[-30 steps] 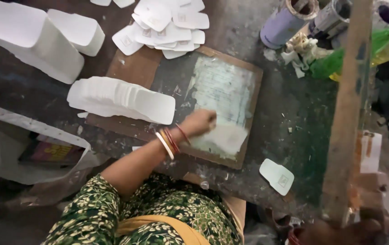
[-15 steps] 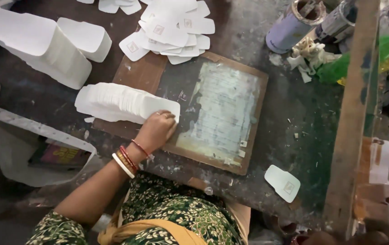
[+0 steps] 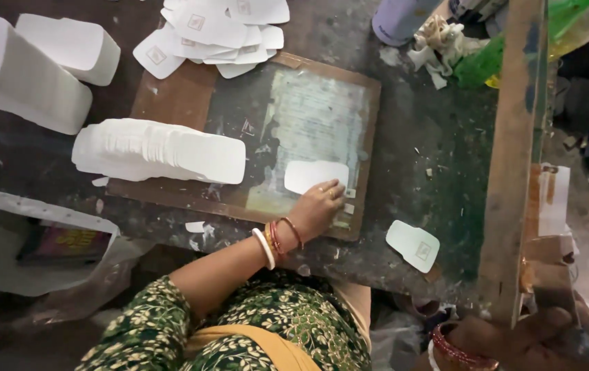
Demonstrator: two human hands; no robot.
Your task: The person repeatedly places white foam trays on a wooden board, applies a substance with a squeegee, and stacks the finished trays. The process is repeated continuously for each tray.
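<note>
Card stack (image 3: 160, 151) just left of board (image 3: 171, 96)

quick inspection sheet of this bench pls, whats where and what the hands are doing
surface: dark, stained table with paint flecks; a brown board lies on it.
job's things: blank white card flat on the board's smeared panel; fanned card stack to its left; printed cards piled at the board's top edge; one printed card alone on the right.
clutter: crumpled rag, lilac can, two tall white stacks.
grips: left hand open, fingertips on the blank card; right hand closed on the raised wooden frame.
cables: nothing seen.
surroundings: plastic bag below the table's left edge.
</note>
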